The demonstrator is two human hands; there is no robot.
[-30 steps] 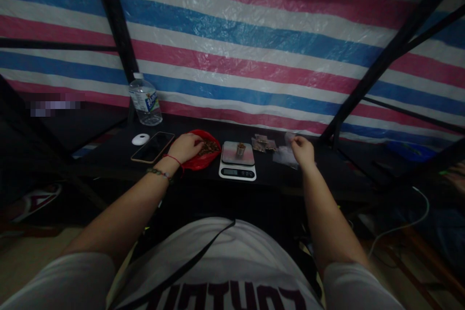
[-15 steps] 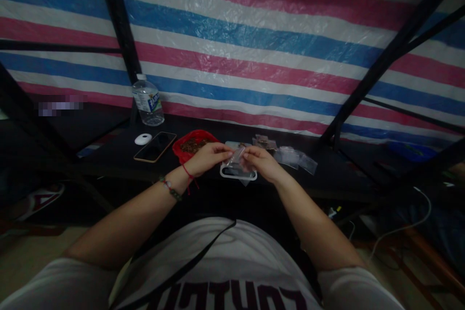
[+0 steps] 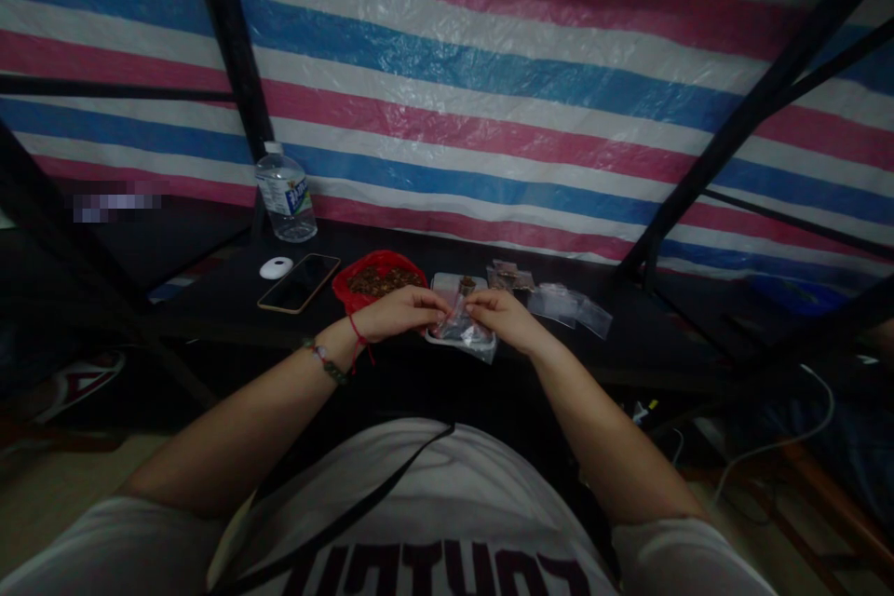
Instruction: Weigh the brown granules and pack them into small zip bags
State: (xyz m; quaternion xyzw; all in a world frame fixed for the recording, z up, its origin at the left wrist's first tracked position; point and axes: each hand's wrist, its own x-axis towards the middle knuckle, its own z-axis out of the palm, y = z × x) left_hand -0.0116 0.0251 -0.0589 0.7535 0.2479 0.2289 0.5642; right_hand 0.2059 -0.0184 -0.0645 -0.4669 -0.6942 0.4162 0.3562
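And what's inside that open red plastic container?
Small brown pieces show inside the red plastic container. The left hand covers part of its near side; anything beneath the top layer is hidden.

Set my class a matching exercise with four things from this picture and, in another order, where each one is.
Things
1. Clear bag
2. Brown pieces
3. Phone
4. Bottle

Places
A. Lying flat beside a white round object
B. Standing upright near a dark post
C. Between the left hand and right hand
D. Heaped in red plastic

Pairs: 1-C, 2-D, 3-A, 4-B
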